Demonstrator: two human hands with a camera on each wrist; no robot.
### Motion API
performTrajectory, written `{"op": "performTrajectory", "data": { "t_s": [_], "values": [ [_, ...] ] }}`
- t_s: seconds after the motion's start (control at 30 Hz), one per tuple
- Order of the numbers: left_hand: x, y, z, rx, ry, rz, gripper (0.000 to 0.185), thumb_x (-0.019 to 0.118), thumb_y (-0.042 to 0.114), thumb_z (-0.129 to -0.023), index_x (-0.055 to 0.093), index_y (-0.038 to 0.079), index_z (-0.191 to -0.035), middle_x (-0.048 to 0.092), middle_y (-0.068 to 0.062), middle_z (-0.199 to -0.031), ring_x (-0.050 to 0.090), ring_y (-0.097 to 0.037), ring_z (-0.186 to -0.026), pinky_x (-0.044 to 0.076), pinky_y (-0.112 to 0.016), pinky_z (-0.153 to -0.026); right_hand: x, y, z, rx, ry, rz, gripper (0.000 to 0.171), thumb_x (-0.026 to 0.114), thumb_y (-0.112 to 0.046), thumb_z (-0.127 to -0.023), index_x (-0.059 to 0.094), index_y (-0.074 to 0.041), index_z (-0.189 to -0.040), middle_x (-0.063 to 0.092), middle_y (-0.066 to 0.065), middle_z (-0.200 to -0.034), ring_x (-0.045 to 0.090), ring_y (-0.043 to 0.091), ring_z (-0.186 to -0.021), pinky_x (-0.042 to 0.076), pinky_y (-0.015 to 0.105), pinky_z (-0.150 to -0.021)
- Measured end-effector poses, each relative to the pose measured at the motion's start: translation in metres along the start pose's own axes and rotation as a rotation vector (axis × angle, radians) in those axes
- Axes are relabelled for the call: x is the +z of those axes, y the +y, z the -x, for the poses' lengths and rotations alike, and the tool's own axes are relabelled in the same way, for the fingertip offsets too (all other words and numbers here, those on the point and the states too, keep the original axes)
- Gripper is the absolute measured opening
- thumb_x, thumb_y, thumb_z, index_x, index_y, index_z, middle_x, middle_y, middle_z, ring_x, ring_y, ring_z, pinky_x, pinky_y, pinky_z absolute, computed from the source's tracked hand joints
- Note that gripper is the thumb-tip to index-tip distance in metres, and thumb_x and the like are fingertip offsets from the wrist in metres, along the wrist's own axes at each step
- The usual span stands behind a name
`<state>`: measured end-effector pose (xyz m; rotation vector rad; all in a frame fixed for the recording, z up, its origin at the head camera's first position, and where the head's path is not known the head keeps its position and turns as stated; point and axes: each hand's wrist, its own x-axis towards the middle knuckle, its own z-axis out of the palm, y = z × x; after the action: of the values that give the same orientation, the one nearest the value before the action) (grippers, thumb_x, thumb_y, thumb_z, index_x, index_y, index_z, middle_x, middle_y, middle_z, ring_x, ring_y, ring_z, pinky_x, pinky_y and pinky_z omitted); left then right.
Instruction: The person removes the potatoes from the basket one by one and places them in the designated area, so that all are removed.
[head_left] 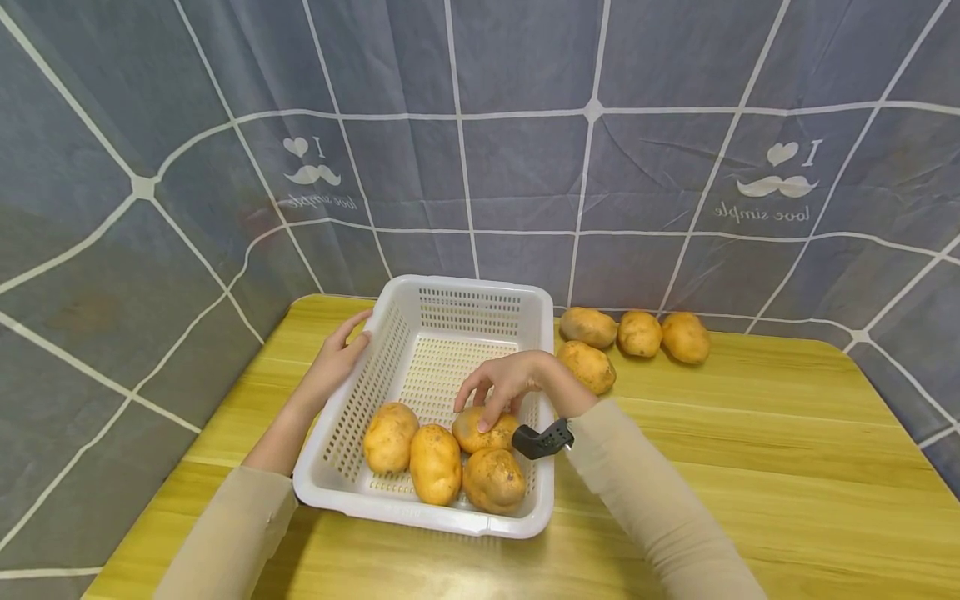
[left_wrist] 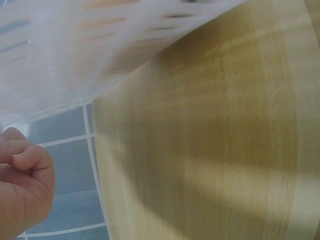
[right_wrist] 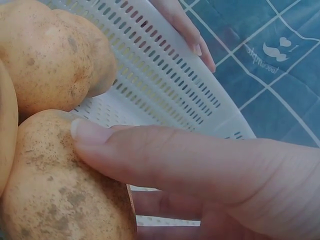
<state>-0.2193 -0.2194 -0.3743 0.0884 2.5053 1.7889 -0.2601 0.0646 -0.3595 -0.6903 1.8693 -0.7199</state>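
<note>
White basket [head_left: 525, 317] held four potatoes, right grip [head_left: 498, 387] pinching the fourth potato [head_left: 480, 433]; four potatoes [head_left: 637, 333] beyond it remained on the desk [head_left: 750, 467], left grip [head_left: 337, 358] clasping the rim.

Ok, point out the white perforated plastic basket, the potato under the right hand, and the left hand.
white perforated plastic basket [head_left: 468, 289]: head view, far rim.
potato under the right hand [head_left: 471, 433]: head view, its bare left side.
left hand [head_left: 333, 362]: head view, back of the hand on the basket's left rim.
</note>
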Motion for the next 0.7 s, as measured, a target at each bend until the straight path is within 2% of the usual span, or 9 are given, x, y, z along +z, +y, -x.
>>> {"op": "performTrajectory", "data": {
  "t_s": [0.33,0.57,0.7],
  "values": [
    [-0.0013,0.0003,-0.0004,0.003,0.003,0.006,0.054,0.039,0.031,-0.101,0.022,0.016,-0.15,0.047,-0.031,-0.125,0.063,-0.014,-0.079,0.054,-0.027,-0.065,-0.0007,0.0014,-0.0031,-0.036,0.009,0.015,0.042,0.079,-0.011,-0.073,0.066,-0.019,-0.113,0.056,0.004,-0.112,0.058,0.015,-0.084,0.051,0.03,-0.059],
    [-0.0009,-0.0019,-0.0018,-0.016,0.004,0.03,0.053,0.039,0.027,-0.101,0.021,0.016,-0.15,0.047,-0.033,-0.125,0.063,-0.017,-0.08,0.054,-0.028,-0.064,0.0009,0.003,-0.0038,-0.047,0.045,0.021,0.043,0.08,-0.01,-0.072,0.066,-0.02,-0.111,0.054,0.003,-0.114,0.057,0.017,-0.094,0.053,0.033,-0.064],
    [-0.0005,-0.0019,-0.0001,-0.006,0.004,0.025,0.053,0.039,0.028,-0.101,0.022,0.016,-0.15,0.048,-0.033,-0.123,0.064,-0.017,-0.078,0.054,-0.028,-0.064,0.0025,0.0029,-0.0034,-0.058,0.072,0.019,0.042,0.081,-0.01,-0.071,0.067,-0.02,-0.11,0.055,0.003,-0.112,0.058,0.017,-0.093,0.053,0.033,-0.063]
  ]
}}
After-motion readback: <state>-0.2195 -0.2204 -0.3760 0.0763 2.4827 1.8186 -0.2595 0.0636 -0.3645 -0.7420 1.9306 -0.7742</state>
